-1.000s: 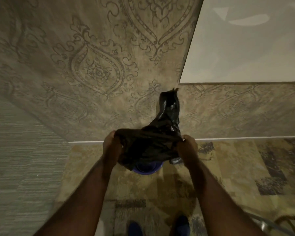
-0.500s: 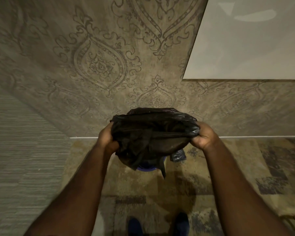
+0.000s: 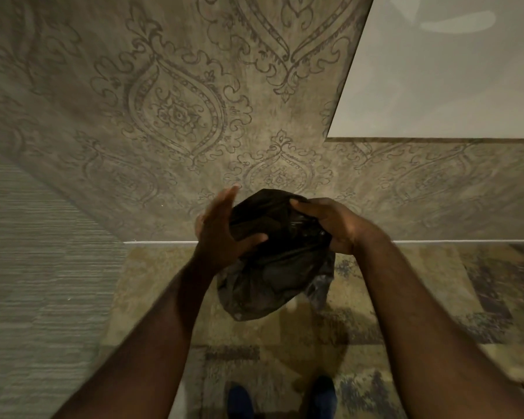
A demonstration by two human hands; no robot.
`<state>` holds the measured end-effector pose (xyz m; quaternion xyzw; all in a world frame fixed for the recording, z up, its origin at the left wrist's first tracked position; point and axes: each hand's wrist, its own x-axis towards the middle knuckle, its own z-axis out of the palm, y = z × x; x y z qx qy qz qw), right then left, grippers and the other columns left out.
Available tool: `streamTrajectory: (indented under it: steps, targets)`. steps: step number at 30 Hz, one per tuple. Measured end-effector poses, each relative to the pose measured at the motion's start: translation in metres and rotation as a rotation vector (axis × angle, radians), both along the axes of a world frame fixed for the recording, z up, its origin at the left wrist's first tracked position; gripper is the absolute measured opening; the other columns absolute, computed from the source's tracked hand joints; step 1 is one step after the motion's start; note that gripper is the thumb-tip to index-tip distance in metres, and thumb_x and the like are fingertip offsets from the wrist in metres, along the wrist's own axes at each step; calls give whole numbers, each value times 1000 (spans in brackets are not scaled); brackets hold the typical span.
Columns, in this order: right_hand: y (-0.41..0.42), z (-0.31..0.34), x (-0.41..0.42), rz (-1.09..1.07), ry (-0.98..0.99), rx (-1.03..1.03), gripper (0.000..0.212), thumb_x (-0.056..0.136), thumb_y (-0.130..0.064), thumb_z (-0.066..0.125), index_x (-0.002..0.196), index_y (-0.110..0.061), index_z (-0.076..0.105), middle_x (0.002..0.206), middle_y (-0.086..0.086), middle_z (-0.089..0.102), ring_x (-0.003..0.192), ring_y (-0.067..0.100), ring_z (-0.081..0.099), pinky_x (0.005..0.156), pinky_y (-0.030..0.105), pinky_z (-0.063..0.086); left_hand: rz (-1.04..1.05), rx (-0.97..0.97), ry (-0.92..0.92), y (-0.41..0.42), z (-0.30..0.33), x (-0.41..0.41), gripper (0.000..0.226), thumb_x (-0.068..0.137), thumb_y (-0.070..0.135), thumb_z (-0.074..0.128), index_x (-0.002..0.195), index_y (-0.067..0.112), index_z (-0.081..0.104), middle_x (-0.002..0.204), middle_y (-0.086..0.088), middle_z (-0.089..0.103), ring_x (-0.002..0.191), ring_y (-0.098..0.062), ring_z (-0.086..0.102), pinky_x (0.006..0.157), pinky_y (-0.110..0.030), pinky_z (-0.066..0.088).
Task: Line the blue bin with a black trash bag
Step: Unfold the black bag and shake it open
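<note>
A grey-beige wall with dark ornamental damask scrolls (image 3: pixel 176 110) fills the far side. A plain pale glossy panel (image 3: pixel 448 71) sits at far right. A thin white baseboard strip (image 3: pixel 158 242) meets the mottled tan-and-brown patterned carpet (image 3: pixel 436 297). Striped grey wall covering (image 3: pixel 28 267) runs along the left. Two blue shoe tips (image 3: pixel 239 400) show nearest.

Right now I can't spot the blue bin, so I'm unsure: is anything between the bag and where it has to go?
Nothing visible blocks it, but the black trash bag, held up by the left hand and right hand, covers what lies beneath. The bin itself is hidden.
</note>
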<state>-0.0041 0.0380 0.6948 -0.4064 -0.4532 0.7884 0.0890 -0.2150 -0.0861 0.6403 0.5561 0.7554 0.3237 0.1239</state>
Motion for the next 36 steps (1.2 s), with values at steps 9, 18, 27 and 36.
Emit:
streamTrajectory:
  steps: [9,18,27,36]
  targets:
    - [11,-10,37,78,-612,924,35,70,-1,78,101,-10,66,95,14,72,87,30,68,70,25,47,86,41,-404,35,35,-2,22,83,14,50,97,23,64,87,8,66,89,-19,66,76,-28,52]
    - [-32,-81,55,-619,-380,-148,17,95,-6,54,83,-11,65,58,5,71,46,17,66,42,23,51,259,-44,-498,18,3,-10,29,85,3,47,104,11,68,101,-10,70,97,-30,65,89,-44,54]
    - [-50,-45,-9,-1050,115,911,21,93,-33,56,109,-21,63,101,-16,70,91,-1,65,75,15,52,416,639,-528,6,8,-11,25,96,23,47,88,39,63,81,21,66,76,2,59,69,-19,50]
    - [-56,-130,14,241,-933,747,24,88,-15,59,110,-16,67,107,11,72,101,30,67,82,33,52,499,-389,-366,-15,-83,-51,34,101,13,42,126,-5,57,129,-28,59,122,-41,54,104,-40,38]
